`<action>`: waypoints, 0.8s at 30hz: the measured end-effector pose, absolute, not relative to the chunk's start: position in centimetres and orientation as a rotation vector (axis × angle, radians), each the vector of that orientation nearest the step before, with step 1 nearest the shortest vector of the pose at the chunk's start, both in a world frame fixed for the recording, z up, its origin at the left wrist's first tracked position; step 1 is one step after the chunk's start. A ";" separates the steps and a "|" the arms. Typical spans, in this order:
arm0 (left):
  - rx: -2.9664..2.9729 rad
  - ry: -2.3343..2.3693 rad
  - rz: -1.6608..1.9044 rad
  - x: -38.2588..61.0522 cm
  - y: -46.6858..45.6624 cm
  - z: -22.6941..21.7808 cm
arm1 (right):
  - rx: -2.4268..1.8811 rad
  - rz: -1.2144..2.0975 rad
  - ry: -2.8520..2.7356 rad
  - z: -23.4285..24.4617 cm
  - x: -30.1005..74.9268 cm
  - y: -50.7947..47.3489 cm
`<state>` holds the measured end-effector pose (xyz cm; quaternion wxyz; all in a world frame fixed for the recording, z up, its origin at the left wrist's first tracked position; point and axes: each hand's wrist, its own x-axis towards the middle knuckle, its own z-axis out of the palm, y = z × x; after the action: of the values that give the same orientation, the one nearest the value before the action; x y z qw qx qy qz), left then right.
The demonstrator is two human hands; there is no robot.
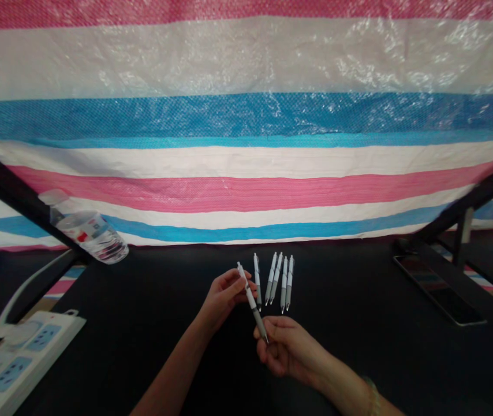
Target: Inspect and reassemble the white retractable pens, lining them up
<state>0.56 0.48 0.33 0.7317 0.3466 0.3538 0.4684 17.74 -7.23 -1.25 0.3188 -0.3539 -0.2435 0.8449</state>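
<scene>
A white and grey pen (251,300) is held between both hands above a black table (359,323). My left hand (224,297) pinches its upper white end. My right hand (283,346) grips its lower grey tip end with curled fingers. Just behind the hands, several more white and grey pens (277,280) lie side by side on the table, pointing toward me.
A clear water bottle (88,231) lies at the left by a black slanted bar (17,199). A white power strip (17,358) sits at the near left. A dark phone (439,289) lies at the right. A striped pink, white and blue tarp (246,144) hangs behind.
</scene>
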 end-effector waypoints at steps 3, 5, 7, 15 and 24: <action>0.732 0.802 1.088 0.6 0.6 0.3 | -0.927 2.248 -0.635 -0.9 17.8 -7.2; 0.727 0.806 1.103 0.6 0.6 0.3 | -0.956 2.246 -0.654 -0.9 17.8 -7.2; 0.732 0.806 1.093 0.7 0.6 0.3 | -0.978 2.224 -0.674 -1.2 17.8 -7.2; 0.726 0.822 1.110 0.8 0.5 0.5 | -0.897 2.279 -0.666 -1.6 18.0 -7.3; 0.725 0.831 1.107 0.9 0.4 0.8 | -0.938 2.267 -0.663 -1.1 17.9 -7.2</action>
<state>0.90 0.35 0.76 0.7100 0.3265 0.3744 0.4991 17.86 -7.20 -1.15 0.2959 -0.3527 -0.2491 0.8521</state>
